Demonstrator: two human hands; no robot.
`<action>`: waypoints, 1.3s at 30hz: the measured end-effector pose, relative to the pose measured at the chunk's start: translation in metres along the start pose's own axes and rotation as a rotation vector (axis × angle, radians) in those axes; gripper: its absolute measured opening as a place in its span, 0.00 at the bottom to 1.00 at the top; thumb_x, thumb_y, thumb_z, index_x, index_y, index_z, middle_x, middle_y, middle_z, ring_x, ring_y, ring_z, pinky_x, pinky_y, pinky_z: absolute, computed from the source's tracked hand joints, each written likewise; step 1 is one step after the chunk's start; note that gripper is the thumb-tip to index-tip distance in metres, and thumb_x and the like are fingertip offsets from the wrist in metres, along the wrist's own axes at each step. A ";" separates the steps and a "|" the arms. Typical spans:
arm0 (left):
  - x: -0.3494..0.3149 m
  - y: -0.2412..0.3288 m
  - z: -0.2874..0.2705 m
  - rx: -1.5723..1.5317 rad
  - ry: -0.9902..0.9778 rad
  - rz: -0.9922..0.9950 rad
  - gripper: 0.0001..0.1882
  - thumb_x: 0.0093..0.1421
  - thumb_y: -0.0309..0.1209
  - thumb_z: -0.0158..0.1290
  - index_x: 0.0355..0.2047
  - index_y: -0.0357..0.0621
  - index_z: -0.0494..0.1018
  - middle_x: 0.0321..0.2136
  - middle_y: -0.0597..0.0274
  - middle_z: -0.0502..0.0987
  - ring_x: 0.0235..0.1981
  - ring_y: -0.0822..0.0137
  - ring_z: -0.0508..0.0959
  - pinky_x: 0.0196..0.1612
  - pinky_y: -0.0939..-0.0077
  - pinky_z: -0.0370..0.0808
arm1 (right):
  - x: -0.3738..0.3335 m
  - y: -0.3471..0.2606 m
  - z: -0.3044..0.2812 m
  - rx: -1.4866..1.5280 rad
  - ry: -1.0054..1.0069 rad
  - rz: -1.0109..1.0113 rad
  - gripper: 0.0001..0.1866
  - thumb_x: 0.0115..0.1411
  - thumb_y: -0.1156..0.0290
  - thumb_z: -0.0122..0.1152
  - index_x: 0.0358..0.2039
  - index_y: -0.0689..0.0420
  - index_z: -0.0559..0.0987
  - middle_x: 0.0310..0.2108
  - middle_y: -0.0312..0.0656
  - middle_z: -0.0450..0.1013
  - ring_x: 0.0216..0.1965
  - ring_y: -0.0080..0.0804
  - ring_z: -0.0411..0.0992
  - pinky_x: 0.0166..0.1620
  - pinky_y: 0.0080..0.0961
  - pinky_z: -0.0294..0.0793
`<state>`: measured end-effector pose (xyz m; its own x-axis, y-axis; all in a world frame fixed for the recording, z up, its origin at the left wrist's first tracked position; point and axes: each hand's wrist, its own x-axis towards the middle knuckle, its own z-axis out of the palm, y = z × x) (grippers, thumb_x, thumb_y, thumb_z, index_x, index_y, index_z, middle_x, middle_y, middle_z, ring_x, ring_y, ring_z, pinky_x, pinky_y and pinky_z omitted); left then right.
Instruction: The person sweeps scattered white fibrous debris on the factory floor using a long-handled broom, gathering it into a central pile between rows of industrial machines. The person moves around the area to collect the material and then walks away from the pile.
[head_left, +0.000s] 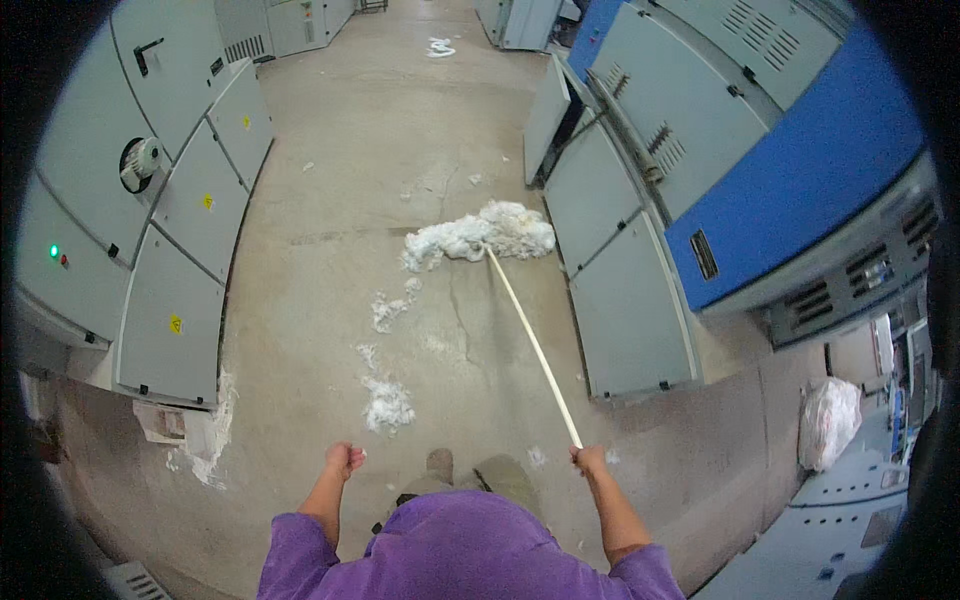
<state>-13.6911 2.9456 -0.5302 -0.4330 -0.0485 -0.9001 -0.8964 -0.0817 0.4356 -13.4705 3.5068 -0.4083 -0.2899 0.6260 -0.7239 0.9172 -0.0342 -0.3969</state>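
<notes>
Blue-and-grey machine point(790, 170) right, grey cabinet point(185, 270) left. White fluff heap point(510, 228) ahead, at the far end of my pale pole point(532, 340). My right hand point(589, 460) wraps its near end; left hand point(345, 458) curled, can't tell if pinching anything. Dark nameplate point(704, 255), yellow warning triangle point(176, 324): unreadable.

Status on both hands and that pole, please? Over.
Right hand gripping pole; left hand off it. Pole's far end at white fluff heap. Loose tufts left of pole.
</notes>
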 end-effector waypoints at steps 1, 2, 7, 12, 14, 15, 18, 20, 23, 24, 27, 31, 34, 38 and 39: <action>0.004 0.007 -0.008 -0.047 0.033 -0.014 0.12 0.59 0.32 0.41 0.34 0.34 0.68 0.27 0.52 0.76 0.25 0.59 0.78 0.25 0.66 0.78 | 0.016 -0.025 -0.002 -0.029 0.015 -0.010 0.17 0.53 0.62 0.63 0.17 0.63 0.76 0.15 0.40 0.71 0.13 0.29 0.65 0.16 0.28 0.64; 0.006 0.011 -0.016 -0.064 0.082 -0.054 0.12 0.59 0.32 0.41 0.33 0.34 0.68 0.27 0.52 0.76 0.24 0.59 0.78 0.25 0.68 0.78 | 0.031 -0.051 -0.003 -0.014 -0.001 -0.013 0.17 0.53 0.62 0.62 0.17 0.63 0.76 0.15 0.40 0.71 0.14 0.29 0.66 0.17 0.28 0.65; -0.005 -0.009 -0.040 -0.301 0.305 -0.120 0.11 0.58 0.33 0.44 0.30 0.37 0.69 0.25 0.48 0.75 0.27 0.56 0.77 0.28 0.63 0.76 | 0.104 -0.165 -0.015 -0.157 0.033 -0.083 0.17 0.53 0.63 0.62 0.19 0.65 0.76 0.17 0.42 0.73 0.17 0.29 0.70 0.19 0.30 0.69; -0.026 0.013 0.048 -0.343 0.365 -0.313 0.13 0.58 0.34 0.42 0.30 0.36 0.70 0.24 0.50 0.74 0.24 0.58 0.75 0.24 0.66 0.73 | 0.214 -0.283 -0.034 -0.338 0.074 -0.238 0.18 0.51 0.61 0.61 0.24 0.68 0.77 0.22 0.50 0.74 0.23 0.40 0.75 0.28 0.35 0.73; -0.022 0.048 0.108 -0.331 0.332 -0.335 0.14 0.59 0.35 0.41 0.30 0.36 0.70 0.23 0.51 0.74 0.23 0.59 0.75 0.23 0.67 0.72 | 0.256 -0.325 -0.046 -0.374 0.089 -0.298 0.19 0.51 0.61 0.60 0.25 0.69 0.78 0.20 0.51 0.74 0.22 0.42 0.74 0.28 0.35 0.73; -0.016 0.069 0.139 -0.314 0.310 -0.332 0.14 0.59 0.35 0.41 0.30 0.35 0.70 0.23 0.51 0.74 0.22 0.59 0.74 0.22 0.67 0.72 | 0.277 -0.348 -0.048 -0.384 0.100 -0.335 0.19 0.51 0.61 0.60 0.24 0.69 0.78 0.17 0.51 0.73 0.20 0.40 0.74 0.26 0.34 0.72; 0.009 0.133 0.211 -0.262 0.229 -0.273 0.15 0.60 0.36 0.40 0.30 0.35 0.70 0.22 0.52 0.73 0.20 0.61 0.73 0.20 0.69 0.70 | 0.328 -0.417 -0.051 -0.472 0.198 -0.498 0.19 0.52 0.60 0.60 0.23 0.68 0.78 0.15 0.50 0.72 0.17 0.38 0.73 0.24 0.33 0.72; 0.035 0.178 0.242 -0.207 0.182 -0.229 0.16 0.60 0.36 0.39 0.30 0.35 0.70 0.21 0.53 0.73 0.19 0.62 0.73 0.19 0.70 0.69 | 0.358 -0.466 -0.052 -0.481 0.170 -0.478 0.20 0.51 0.59 0.60 0.26 0.68 0.78 0.19 0.53 0.73 0.22 0.43 0.73 0.28 0.36 0.72; 0.078 0.250 0.270 -0.242 0.118 -0.287 0.18 0.60 0.37 0.38 0.30 0.34 0.71 0.21 0.54 0.73 0.17 0.63 0.72 0.17 0.71 0.67 | 0.394 -0.531 -0.045 -0.438 0.033 -0.305 0.23 0.51 0.55 0.60 0.32 0.68 0.78 0.29 0.59 0.74 0.33 0.54 0.74 0.36 0.41 0.73; 0.094 0.275 0.276 -0.282 -0.003 -0.283 0.17 0.60 0.36 0.38 0.28 0.34 0.70 0.20 0.54 0.72 0.16 0.63 0.71 0.17 0.71 0.67 | 0.406 -0.549 -0.043 -0.464 0.044 -0.313 0.24 0.51 0.54 0.59 0.32 0.68 0.78 0.29 0.58 0.74 0.33 0.54 0.74 0.36 0.41 0.73; 0.144 0.342 0.302 -0.306 0.103 -0.353 0.16 0.60 0.33 0.37 0.24 0.33 0.65 0.18 0.53 0.68 0.15 0.61 0.69 0.19 0.70 0.70 | 0.413 -0.568 -0.043 -0.351 0.043 -0.291 0.25 0.52 0.52 0.59 0.31 0.67 0.78 0.27 0.58 0.74 0.32 0.53 0.74 0.35 0.41 0.72; 0.215 0.432 0.326 -0.341 0.176 -0.523 0.13 0.58 0.30 0.37 0.32 0.29 0.63 0.21 0.46 0.71 0.19 0.55 0.73 0.22 0.61 0.73 | 0.306 -0.490 -0.075 -0.348 0.030 -0.131 0.25 0.53 0.49 0.56 0.29 0.63 0.78 0.22 0.56 0.73 0.27 0.51 0.73 0.31 0.44 0.69; 0.280 0.518 0.355 -0.054 0.137 -0.419 0.10 0.56 0.26 0.39 0.34 0.30 0.63 0.25 0.44 0.72 0.20 0.50 0.74 0.21 0.59 0.74 | 0.162 -0.404 -0.111 -0.353 -0.035 -0.008 0.22 0.51 0.51 0.60 0.29 0.62 0.76 0.20 0.51 0.73 0.25 0.50 0.74 0.31 0.42 0.71; 0.366 0.641 0.430 0.271 0.061 -0.061 0.11 0.53 0.25 0.40 0.17 0.36 0.67 0.15 0.50 0.70 0.12 0.59 0.71 0.14 0.66 0.69 | 0.052 -0.353 -0.107 -0.426 0.082 0.373 0.18 0.49 0.59 0.61 0.33 0.62 0.77 0.26 0.52 0.75 0.33 0.46 0.75 0.36 0.39 0.72; 0.381 0.670 0.455 0.381 0.004 0.002 0.10 0.52 0.25 0.39 0.16 0.36 0.66 0.13 0.50 0.69 0.11 0.60 0.70 0.12 0.67 0.66 | 0.044 -0.350 -0.100 -0.449 0.070 0.383 0.18 0.49 0.59 0.61 0.33 0.62 0.77 0.26 0.52 0.75 0.32 0.46 0.75 0.36 0.40 0.71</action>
<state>-14.5001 3.3255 -0.5853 -0.4355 -0.0521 -0.8987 -0.8665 0.2948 0.4028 -13.7765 3.6242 -0.2444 0.0889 0.6846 -0.7235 0.9832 0.0561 0.1739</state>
